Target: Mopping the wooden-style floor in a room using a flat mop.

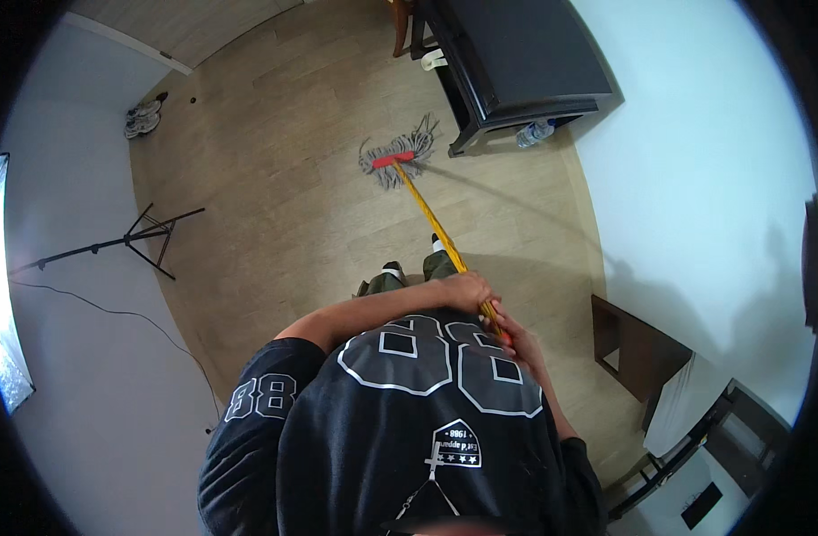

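A string mop reaches from my hands towards the picture's top. Its grey strands (419,144) lie spread on the wood-look floor (281,194), under a red head clamp (393,159). The yellow handle (432,218) slants back down to my body. My left hand (469,291) is wrapped around the handle, its forearm across my front. Lower down, near the red end of the handle, my right hand (518,340) grips it; its fingers are slightly blurred. My feet are partly seen left of the handle and just beside it.
A dark wooden cabinet (523,47) stands right of the mop head, with a plastic bottle (535,133) beneath its edge. A black tripod stand (128,238) with a cable (134,313) is at left. Shoes (143,119) sit by the left wall; a brown open box (640,342) stands at right.
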